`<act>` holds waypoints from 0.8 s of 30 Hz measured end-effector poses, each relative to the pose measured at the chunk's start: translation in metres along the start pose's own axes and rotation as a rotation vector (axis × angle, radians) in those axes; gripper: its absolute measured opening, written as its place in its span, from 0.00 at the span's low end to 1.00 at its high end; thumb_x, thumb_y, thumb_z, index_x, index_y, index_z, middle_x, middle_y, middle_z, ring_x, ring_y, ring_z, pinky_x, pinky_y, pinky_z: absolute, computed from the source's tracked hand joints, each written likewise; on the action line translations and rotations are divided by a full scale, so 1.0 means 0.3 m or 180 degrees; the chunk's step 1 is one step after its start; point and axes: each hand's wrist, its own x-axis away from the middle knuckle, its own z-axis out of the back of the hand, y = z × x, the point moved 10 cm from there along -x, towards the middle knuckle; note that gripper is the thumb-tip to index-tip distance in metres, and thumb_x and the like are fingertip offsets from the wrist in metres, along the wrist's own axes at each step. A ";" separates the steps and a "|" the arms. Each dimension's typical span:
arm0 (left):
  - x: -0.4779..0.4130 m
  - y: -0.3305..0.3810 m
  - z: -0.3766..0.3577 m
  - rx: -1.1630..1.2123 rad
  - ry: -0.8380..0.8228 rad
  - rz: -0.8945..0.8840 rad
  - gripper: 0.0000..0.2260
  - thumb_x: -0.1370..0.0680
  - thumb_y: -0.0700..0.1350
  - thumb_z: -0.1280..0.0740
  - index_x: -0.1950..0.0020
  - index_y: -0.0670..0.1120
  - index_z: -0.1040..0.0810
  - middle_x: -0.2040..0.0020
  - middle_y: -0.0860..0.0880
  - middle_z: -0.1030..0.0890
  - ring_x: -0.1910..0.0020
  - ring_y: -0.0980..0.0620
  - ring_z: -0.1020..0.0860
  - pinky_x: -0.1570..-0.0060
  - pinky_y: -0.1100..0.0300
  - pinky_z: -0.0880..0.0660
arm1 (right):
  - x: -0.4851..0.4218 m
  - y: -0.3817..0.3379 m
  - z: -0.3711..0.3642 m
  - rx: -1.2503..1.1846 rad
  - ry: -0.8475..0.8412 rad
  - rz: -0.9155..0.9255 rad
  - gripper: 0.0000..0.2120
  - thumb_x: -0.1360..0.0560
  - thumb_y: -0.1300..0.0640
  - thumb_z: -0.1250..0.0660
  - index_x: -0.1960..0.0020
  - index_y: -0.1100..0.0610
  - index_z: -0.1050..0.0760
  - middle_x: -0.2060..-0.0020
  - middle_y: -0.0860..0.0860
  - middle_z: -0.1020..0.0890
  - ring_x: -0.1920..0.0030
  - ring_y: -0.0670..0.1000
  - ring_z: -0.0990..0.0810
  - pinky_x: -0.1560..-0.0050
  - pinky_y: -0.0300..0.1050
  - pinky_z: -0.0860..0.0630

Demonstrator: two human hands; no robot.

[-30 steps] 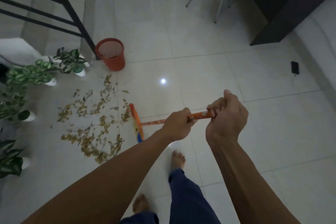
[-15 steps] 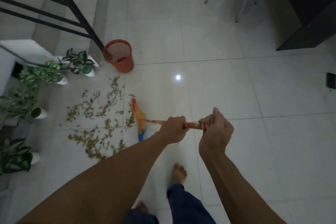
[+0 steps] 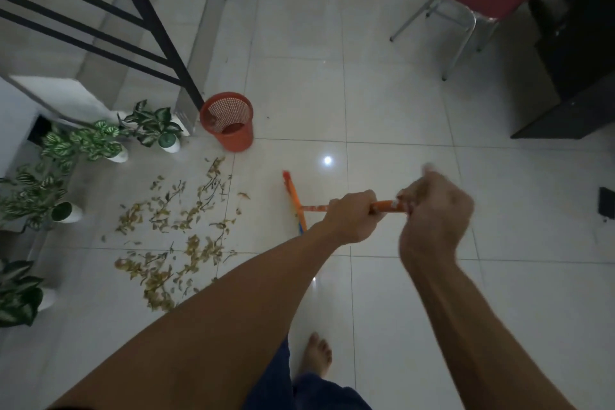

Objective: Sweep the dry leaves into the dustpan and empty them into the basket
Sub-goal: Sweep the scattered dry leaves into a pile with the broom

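The left hand (image 3: 349, 216) is clenched round the broom (image 3: 386, 206) handle; the blurred right hand (image 3: 436, 210) grips its top end. The brush head (image 3: 294, 201) sits just right of the scattered leaves (image 3: 179, 230), with the upright basket (image 3: 229, 130) beyond them.

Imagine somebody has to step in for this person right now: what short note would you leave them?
Left hand: grips the orange broom handle lower down.
Right hand: grips the handle's top end.
The broom head is just right of the dry leaves, not touching them. The orange basket stands upright beyond the leaves, at the foot of the black railing. No dustpan is in view.
Done: nothing gathered; the leaves lie scattered on the floor.
Left: sweep them into a pile, find the dustpan, fill it, empty it into the basket.
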 end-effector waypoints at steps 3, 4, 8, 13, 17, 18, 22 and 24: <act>-0.021 -0.167 0.055 0.0083 0.0034 0.0197 0.13 0.18 0.52 0.38 0.60 0.52 0.35 0.60 0.50 0.24 0.54 0.42 0.21 0.56 0.51 0.30 | 0.030 0.097 -0.146 0.0325 -0.0216 -0.0034 0.23 0.21 0.63 0.38 0.72 0.72 0.37 0.78 0.66 0.37 0.72 0.55 0.36 0.65 0.44 0.29; -0.020 -0.225 0.080 0.0022 0.0056 0.0271 0.12 0.18 0.52 0.38 0.59 0.51 0.34 0.59 0.49 0.23 0.55 0.42 0.21 0.55 0.50 0.29 | 0.037 0.131 -0.189 0.0311 -0.0240 -0.0114 0.24 0.21 0.62 0.38 0.73 0.71 0.37 0.78 0.64 0.37 0.72 0.55 0.36 0.65 0.45 0.29; 0.000 -0.410 0.190 -0.0225 0.0136 0.0511 0.11 0.17 0.53 0.39 0.53 0.48 0.30 0.57 0.47 0.20 0.56 0.44 0.22 0.53 0.51 0.29 | 0.048 0.243 -0.330 -0.0024 -0.0250 -0.0630 0.25 0.20 0.63 0.40 0.76 0.61 0.34 0.81 0.49 0.35 0.75 0.51 0.34 0.42 0.60 0.23; -0.045 -0.378 0.304 -0.0177 0.0204 0.0276 0.12 0.16 0.53 0.40 0.50 0.44 0.28 0.59 0.48 0.22 0.59 0.44 0.22 0.58 0.54 0.33 | -0.066 0.212 -0.416 -0.0857 -0.0022 -0.1036 0.25 0.20 0.60 0.40 0.76 0.51 0.35 0.79 0.49 0.38 0.76 0.51 0.39 0.62 0.51 0.30; -0.143 -0.241 0.355 0.0086 0.0148 0.0003 0.14 0.17 0.54 0.39 0.49 0.44 0.26 0.59 0.47 0.20 0.60 0.46 0.21 0.61 0.53 0.26 | -0.199 0.100 -0.397 -0.1126 0.0184 -0.0824 0.21 0.20 0.56 0.41 0.71 0.53 0.40 0.78 0.50 0.40 0.76 0.51 0.42 0.68 0.44 0.34; -0.168 -0.208 0.361 0.0123 0.0135 -0.0051 0.14 0.17 0.55 0.39 0.50 0.44 0.25 0.60 0.47 0.20 0.61 0.47 0.22 0.61 0.53 0.26 | -0.224 0.074 -0.391 -0.1109 0.0233 -0.0750 0.20 0.20 0.55 0.41 0.70 0.53 0.41 0.78 0.50 0.41 0.76 0.51 0.42 0.67 0.44 0.34; -0.263 -0.150 0.350 0.0162 -0.0018 -0.0095 0.15 0.18 0.57 0.38 0.52 0.45 0.25 0.58 0.47 0.20 0.59 0.47 0.21 0.60 0.53 0.25 | -0.281 0.054 -0.366 -0.0993 0.0430 -0.0601 0.19 0.21 0.56 0.41 0.69 0.54 0.42 0.78 0.50 0.41 0.76 0.51 0.42 0.67 0.43 0.33; -0.308 -0.179 0.319 0.0121 -0.0166 -0.0102 0.14 0.18 0.57 0.38 0.54 0.46 0.27 0.57 0.46 0.20 0.58 0.46 0.21 0.59 0.54 0.26 | -0.289 0.108 -0.369 -0.0993 0.0455 -0.0648 0.20 0.21 0.56 0.41 0.70 0.53 0.42 0.78 0.50 0.41 0.76 0.51 0.42 0.67 0.43 0.33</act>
